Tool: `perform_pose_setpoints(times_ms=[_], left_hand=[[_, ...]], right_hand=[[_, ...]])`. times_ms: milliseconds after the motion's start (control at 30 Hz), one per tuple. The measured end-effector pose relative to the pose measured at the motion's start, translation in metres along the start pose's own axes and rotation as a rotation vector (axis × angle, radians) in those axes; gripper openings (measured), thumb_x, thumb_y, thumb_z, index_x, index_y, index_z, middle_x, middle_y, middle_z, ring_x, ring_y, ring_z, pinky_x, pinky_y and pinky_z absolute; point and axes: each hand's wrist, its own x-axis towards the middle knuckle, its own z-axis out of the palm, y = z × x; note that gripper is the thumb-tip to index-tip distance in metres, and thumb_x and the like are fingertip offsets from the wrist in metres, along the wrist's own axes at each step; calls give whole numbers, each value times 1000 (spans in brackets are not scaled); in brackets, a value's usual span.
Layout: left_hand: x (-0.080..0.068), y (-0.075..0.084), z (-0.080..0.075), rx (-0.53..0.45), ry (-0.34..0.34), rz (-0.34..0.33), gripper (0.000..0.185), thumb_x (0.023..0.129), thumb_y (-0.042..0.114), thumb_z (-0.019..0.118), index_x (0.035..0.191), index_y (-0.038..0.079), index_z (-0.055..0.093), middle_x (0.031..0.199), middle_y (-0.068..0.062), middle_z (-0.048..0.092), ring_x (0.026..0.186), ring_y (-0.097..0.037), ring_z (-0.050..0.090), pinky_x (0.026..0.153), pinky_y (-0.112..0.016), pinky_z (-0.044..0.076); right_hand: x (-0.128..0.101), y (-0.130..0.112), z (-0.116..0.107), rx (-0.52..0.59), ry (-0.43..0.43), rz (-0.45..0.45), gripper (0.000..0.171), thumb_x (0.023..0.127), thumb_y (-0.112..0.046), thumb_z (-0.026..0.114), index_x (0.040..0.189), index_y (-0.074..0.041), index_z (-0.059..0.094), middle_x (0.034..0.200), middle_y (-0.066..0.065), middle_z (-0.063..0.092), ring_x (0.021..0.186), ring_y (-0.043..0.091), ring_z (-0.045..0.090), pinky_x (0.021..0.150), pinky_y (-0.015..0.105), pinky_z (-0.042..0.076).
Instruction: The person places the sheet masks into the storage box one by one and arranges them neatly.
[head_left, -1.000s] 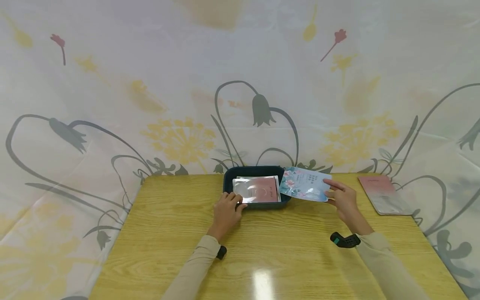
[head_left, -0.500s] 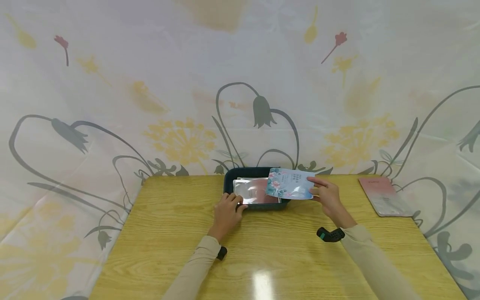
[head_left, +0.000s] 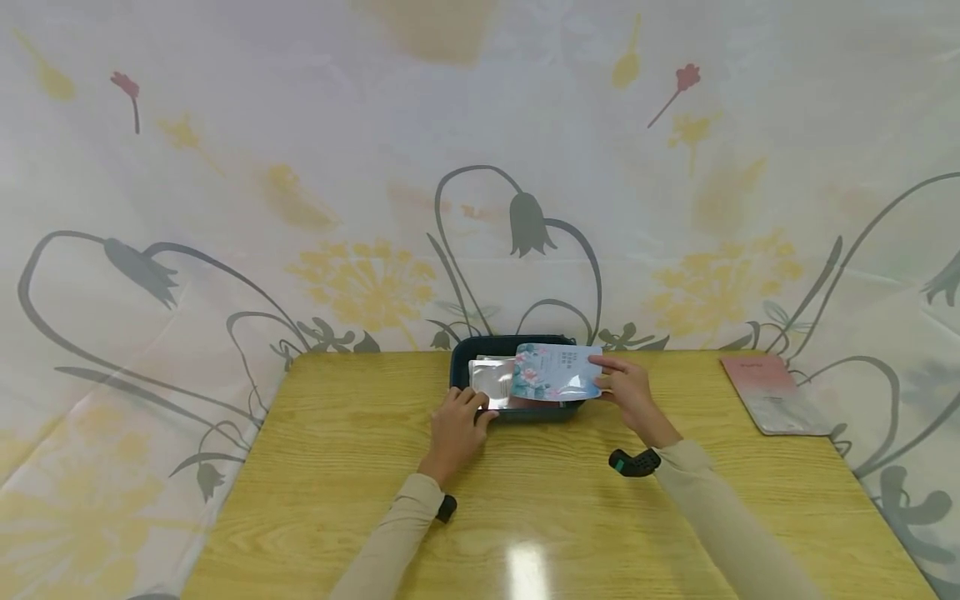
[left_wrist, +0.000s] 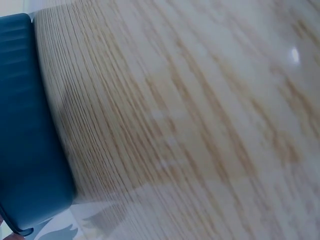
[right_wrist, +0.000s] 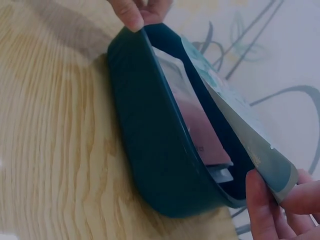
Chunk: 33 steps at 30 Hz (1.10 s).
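A dark teal plastic basket stands at the back of the table. My left hand grips its near left rim, thumb outside and fingers over the edge in the right wrist view. My right hand pinches the right end of a light-blue floral sachet, which is over the basket's right part. In the right wrist view the sachet is tilted above the opening. Beneath it, inside the basket, lies a pink and silver sachet with at least one more under it. The left wrist view shows only the basket's wall and a bit of hand.
Another pink and silver sachet lies on the wooden table near its right edge. A flower-patterned cloth rises directly behind the basket and the table's back edge.
My right hand has carried the blue floral sachet leftward, from beside the basket's right end to over its contents. The left hand has stayed on the rim.
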Motion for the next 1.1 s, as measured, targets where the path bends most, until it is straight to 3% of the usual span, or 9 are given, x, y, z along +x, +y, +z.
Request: perform_pose_setpoints(times_ms=[233, 400, 700, 933, 1033, 1100], left_hand=[[1, 1, -1, 2, -10, -9, 16, 75, 30, 68, 77, 18, 58, 73, 5, 48, 67, -15, 42, 43, -26, 36], [1, 3, -1, -13, -2, -6, 16, 74, 29, 70, 77, 18, 59, 74, 5, 49, 67, -15, 42, 45, -26, 39], [1, 5, -6, -21, 2, -4, 15, 76, 31, 67, 76, 17, 60, 74, 4, 50, 67, -15, 42, 48, -27, 41], [1, 4, -5, -3, -8, -13, 16, 76, 32, 68, 75, 19, 58, 73, 6, 49, 66, -14, 41, 44, -25, 38], [1, 4, -4, -6, -11, -12, 16, 76, 32, 67, 76, 19, 57, 73, 5, 48, 66, -14, 41, 44, -24, 37], [1, 3, -4, -2, -17, -11, 16, 77, 33, 66, 76, 19, 56, 73, 5, 48, 66, -14, 41, 44, -25, 37]], right_hand=[[6, -1, 21, -18, -17, -7, 39, 81, 8, 47, 119, 0, 53, 122, 19, 47, 84, 19, 54, 62, 28, 49], [12, 0, 35, -43, -23, -21, 38, 81, 9, 45, 116, 0, 55, 116, 19, 49, 74, 18, 54, 57, 28, 48], [19, 6, 61, -103, -32, -25, 34, 83, 6, 43, 111, -4, 59, 114, 14, 48, 70, 20, 46, 56, 27, 42], [24, 18, 74, -212, 27, -151, 32, 76, 9, 51, 104, -3, 63, 99, 19, 55, 50, 15, 35, 45, 27, 32], [25, 21, 77, -315, 60, -215, 35, 69, 12, 54, 100, -2, 64, 107, 17, 56, 62, 19, 43, 43, 26, 30], [26, 23, 78, -391, 67, -263, 37, 67, 13, 51, 98, -2, 65, 103, 15, 57, 63, 20, 40, 43, 26, 27]])
